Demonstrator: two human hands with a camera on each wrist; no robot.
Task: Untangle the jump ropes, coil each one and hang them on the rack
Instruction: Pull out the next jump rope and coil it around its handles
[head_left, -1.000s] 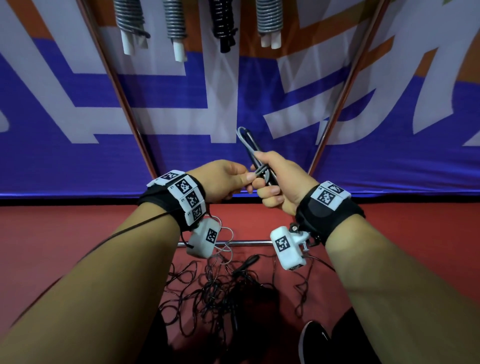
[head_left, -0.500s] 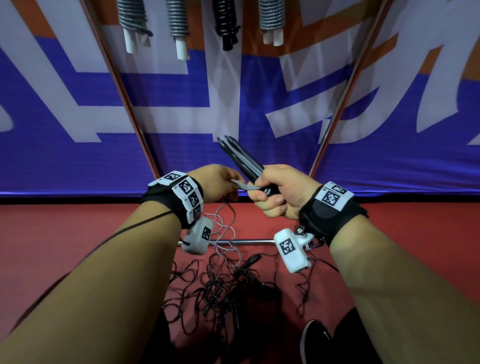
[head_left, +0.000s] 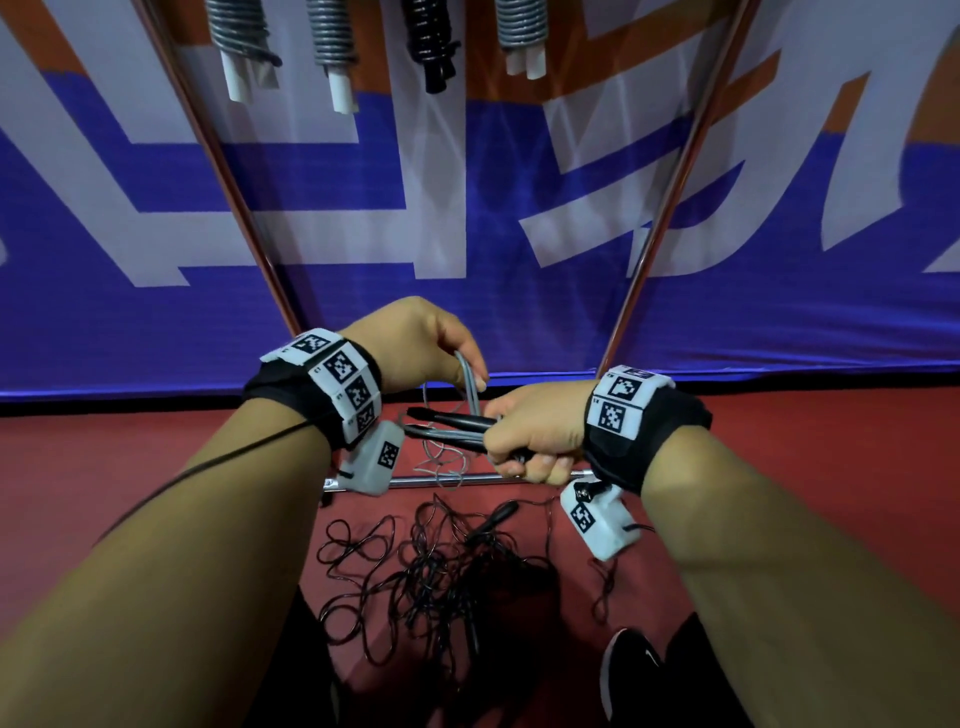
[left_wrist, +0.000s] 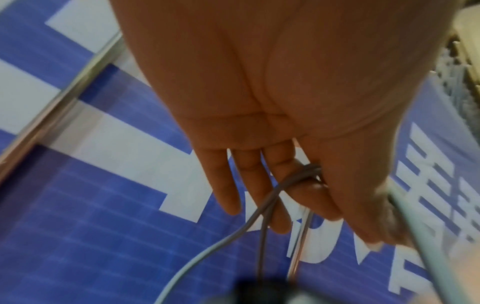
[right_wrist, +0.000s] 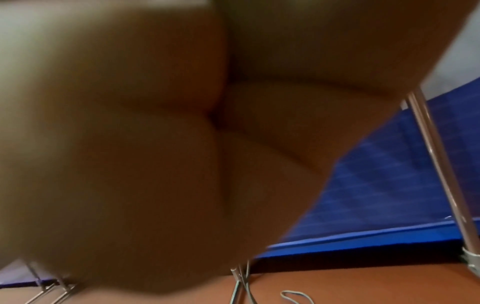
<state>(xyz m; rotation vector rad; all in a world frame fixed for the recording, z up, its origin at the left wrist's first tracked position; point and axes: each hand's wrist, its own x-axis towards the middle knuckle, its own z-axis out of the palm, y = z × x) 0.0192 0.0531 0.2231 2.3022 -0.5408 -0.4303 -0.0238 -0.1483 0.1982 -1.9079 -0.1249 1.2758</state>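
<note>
The grey jump rope (head_left: 470, 387) was held between both hands, its dark handles (head_left: 447, 423) lying level and pointing left from the right hand (head_left: 535, 434), which was clenched around them. The left hand (head_left: 415, 348) pinched a loop of its cord just above, the other fingers (left_wrist: 224, 185) nearly straight in the left wrist view. Below, a black rope tangle (head_left: 431, 577) lay on the red floor (head_left: 130, 467) by the rack's bottom bar (head_left: 467, 479). Coiled ropes (head_left: 332, 41) hung above, before a blue banner (head_left: 363, 322). The right wrist view was mostly blurred palm.
</note>
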